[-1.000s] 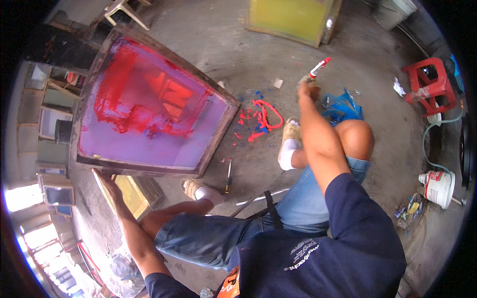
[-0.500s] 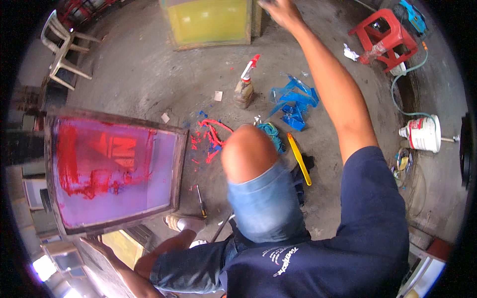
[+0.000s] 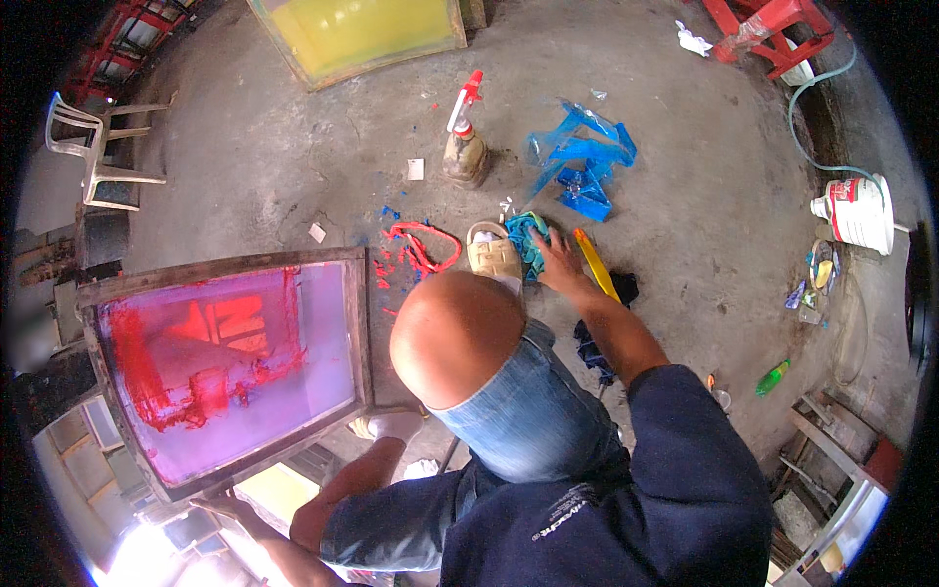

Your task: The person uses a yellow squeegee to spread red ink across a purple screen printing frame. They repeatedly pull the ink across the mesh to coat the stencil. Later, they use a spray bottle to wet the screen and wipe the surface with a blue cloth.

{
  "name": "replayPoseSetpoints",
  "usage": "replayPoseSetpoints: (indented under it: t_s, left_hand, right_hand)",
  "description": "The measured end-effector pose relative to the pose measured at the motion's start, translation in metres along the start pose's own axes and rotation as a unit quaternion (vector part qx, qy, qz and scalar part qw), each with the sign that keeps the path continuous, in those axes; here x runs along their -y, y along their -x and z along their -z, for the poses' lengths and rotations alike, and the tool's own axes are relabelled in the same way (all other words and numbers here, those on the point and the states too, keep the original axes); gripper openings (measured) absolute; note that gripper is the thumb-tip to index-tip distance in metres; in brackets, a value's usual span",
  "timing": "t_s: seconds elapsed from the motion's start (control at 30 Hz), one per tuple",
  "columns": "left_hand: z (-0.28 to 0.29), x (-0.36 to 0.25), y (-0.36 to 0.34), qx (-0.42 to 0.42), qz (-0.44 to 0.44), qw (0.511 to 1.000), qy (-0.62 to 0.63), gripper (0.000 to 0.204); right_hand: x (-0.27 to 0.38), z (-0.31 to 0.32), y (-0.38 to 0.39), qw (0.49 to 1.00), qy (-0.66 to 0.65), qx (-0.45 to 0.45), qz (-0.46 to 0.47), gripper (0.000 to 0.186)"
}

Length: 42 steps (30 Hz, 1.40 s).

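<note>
The right hand (image 3: 559,262) presses spread fingers on a teal rag (image 3: 526,241) lying on the concrete floor (image 3: 293,166); the left hand (image 3: 227,505) grips the screen-printing frame (image 3: 223,367) by its lower edge

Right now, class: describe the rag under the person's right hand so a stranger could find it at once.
Start at the big wooden-framed printing screen smeared red on the concrete floor. Go right past the red scraps to the sandal; the crumpled rag lies beside it under the right hand. It alone is teal, unlike the bright blue plastic strips behind.
</note>
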<state>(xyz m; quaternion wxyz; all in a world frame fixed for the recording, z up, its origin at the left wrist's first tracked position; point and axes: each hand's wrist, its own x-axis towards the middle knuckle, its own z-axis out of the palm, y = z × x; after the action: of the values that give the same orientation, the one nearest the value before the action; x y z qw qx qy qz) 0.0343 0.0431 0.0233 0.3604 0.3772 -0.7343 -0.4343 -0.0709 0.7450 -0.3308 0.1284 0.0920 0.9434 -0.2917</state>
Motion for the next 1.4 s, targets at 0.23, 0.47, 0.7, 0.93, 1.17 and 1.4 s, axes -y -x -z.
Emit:
replayPoseSetpoints:
  t_s: [0.23,0.47,0.7,0.93,1.17,1.4]
  left_hand:
    - [-0.005,-0.002,-0.026,0.055,-0.015,0.997,0.051,0.077]
    - [0.021,0.054,-0.055,0.108,-0.072,0.983,0.130,0.062]
    - [0.049,0.075,-0.069,0.093,0.001,0.988,0.126,0.068]
    - [0.042,0.040,-0.038,0.096,0.020,0.993,0.064,0.070]
    - [0.040,0.024,-0.025,-0.009,-0.091,0.992,0.087,0.064]
    - [0.041,-0.025,-0.029,-0.024,-0.062,0.997,0.036,0.067]
  right_hand:
    - [-0.022,0.071,-0.036,0.905,-0.415,0.034,-0.085,0.029]
    - [0.094,0.242,-0.002,0.651,-0.745,0.124,0.071,0.035]
    - [0.233,0.290,-0.031,0.733,-0.592,0.147,0.300,0.044]
    - [0.385,0.286,0.027,0.710,-0.589,0.213,0.322,0.055]
    - [0.503,0.226,0.038,0.744,-0.486,0.222,0.401,0.060]
    - [0.582,0.105,-0.016,0.840,-0.351,0.064,0.409,0.046]
